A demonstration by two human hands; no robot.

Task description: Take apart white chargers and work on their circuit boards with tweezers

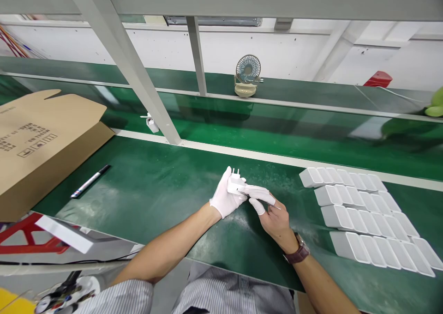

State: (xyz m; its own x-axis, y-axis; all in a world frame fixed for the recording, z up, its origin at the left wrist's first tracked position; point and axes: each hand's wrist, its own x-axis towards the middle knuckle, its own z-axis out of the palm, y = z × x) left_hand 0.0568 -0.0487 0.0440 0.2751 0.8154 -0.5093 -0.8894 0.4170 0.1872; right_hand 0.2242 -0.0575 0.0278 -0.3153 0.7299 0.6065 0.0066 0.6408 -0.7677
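Note:
My left hand (226, 198), in a white glove, is closed around a white plug adapter (236, 184) with two pins pointing up and away from me. My right hand (273, 214) wears white covers on some fingers and has a watch at the wrist. Its fingers are pinched on a thin metal tool (277, 207), whose rear end sticks out past the knuckles. The tool's front reaches the near side of the adapter; the fingers hide most of it, so its exact kind is unclear.
Rows of white rectangular plastic pieces (367, 212) stand at the right of the green bench. A marker pen (90, 182) and a large cardboard box (51, 138) lie left. Another white plug (152, 123) sits by the slanted grey post (138, 78). A small fan (248, 74) stands on the shelf.

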